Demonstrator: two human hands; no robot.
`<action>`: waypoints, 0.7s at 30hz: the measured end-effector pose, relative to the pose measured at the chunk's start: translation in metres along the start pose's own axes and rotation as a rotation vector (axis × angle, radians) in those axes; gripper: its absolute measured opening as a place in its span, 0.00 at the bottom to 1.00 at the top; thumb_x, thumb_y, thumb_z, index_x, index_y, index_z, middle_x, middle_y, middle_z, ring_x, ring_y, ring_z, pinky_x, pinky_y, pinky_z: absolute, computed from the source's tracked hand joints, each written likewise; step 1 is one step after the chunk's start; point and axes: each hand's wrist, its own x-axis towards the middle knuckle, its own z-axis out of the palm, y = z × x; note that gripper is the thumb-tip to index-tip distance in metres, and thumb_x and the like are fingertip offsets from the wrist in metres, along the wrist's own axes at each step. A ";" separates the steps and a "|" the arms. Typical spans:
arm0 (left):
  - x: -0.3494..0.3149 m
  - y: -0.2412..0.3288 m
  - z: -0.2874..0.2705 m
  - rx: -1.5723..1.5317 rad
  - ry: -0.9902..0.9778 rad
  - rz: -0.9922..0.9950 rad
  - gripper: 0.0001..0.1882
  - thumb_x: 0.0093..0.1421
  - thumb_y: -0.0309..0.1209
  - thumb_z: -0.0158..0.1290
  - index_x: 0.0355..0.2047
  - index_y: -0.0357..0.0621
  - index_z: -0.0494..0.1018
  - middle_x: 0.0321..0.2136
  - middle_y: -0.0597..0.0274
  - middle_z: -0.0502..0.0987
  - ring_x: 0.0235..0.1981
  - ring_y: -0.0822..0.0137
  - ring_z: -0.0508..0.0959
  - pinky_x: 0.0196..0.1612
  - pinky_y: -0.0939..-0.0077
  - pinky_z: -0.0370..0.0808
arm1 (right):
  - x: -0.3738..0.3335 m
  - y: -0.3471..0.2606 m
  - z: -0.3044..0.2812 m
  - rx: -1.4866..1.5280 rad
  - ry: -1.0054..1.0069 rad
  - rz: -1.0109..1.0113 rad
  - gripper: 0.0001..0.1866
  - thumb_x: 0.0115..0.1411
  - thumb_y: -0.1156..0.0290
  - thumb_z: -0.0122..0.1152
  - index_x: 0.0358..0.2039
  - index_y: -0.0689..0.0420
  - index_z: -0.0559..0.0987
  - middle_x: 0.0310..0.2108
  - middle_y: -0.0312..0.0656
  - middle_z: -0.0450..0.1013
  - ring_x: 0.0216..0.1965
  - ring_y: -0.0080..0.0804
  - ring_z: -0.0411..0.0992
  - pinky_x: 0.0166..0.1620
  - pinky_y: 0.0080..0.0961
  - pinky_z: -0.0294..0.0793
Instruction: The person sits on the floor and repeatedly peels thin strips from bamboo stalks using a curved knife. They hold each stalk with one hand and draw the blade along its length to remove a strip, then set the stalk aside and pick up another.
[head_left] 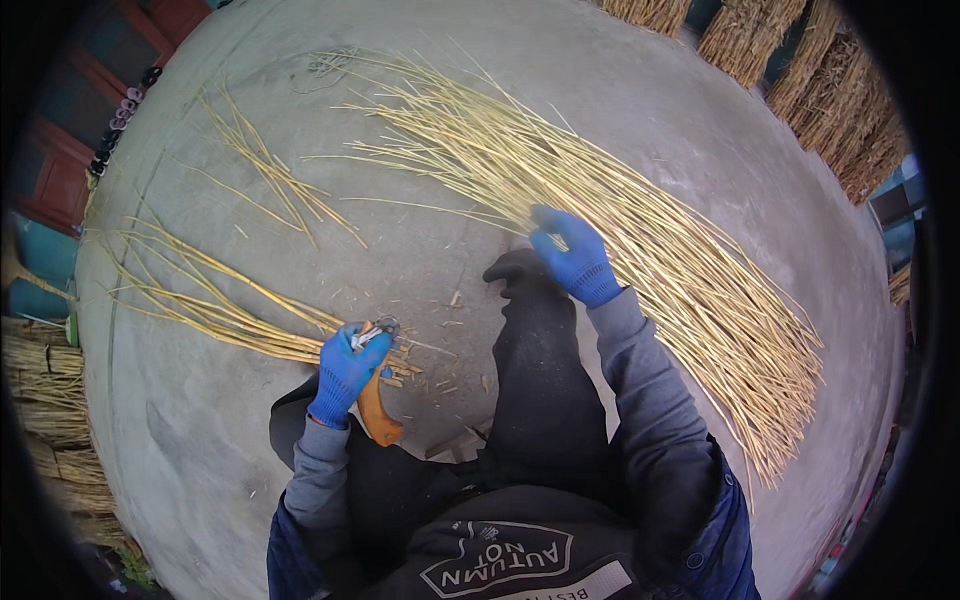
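Observation:
My left hand [349, 370], in a blue knit glove, is closed around a tool with a curved orange-brown wooden handle [376, 410]. A small metal part [372, 333] shows at the top of that fist; the tool's exact kind is unclear. Several yellow stalks [240, 325] lie on the ground beside this hand, their cut ends just past it. My right hand [577, 262], also gloved in blue, is at the near edge of a large spread of dry stalks [690, 310]. Its curled fingers look pinched on a stalk [430, 206] that stands out from the spread, though they are slightly blurred.
A small loose group of stalks [270, 170] lies at the upper left. Short cut bits [452, 322] are scattered over the grey concrete floor [300, 110] before my legs. Dry bundles stand at the upper right [840, 110] and are stacked at the left edge [50, 410].

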 end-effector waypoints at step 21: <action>-0.152 -0.001 -0.029 0.002 0.032 0.263 0.24 0.59 0.39 0.66 0.51 0.37 0.77 0.37 0.51 0.83 0.35 0.62 0.86 0.37 0.66 0.81 | -0.099 -0.197 0.098 0.488 -0.949 0.010 0.18 0.63 0.67 0.68 0.52 0.57 0.81 0.46 0.45 0.79 0.46 0.33 0.78 0.51 0.32 0.76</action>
